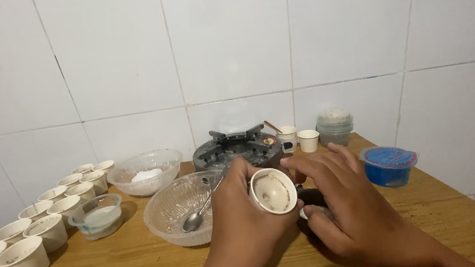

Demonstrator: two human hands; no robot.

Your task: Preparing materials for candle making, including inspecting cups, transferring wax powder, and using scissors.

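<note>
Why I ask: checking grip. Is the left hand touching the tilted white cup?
Touching. The head view shows the left hand with its fingers wrapped around the white cup.

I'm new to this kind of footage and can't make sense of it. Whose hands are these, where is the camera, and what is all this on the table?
The camera sits on a person's head and looks down at their own two bare hands. The left hand holds a small paper cup tipped toward the camera. The right hand rests on a dark object, mostly hidden. On the wooden table lie a clear bowl with a spoon, rows of white cups, a single-burner stove and a blue tub.
</note>
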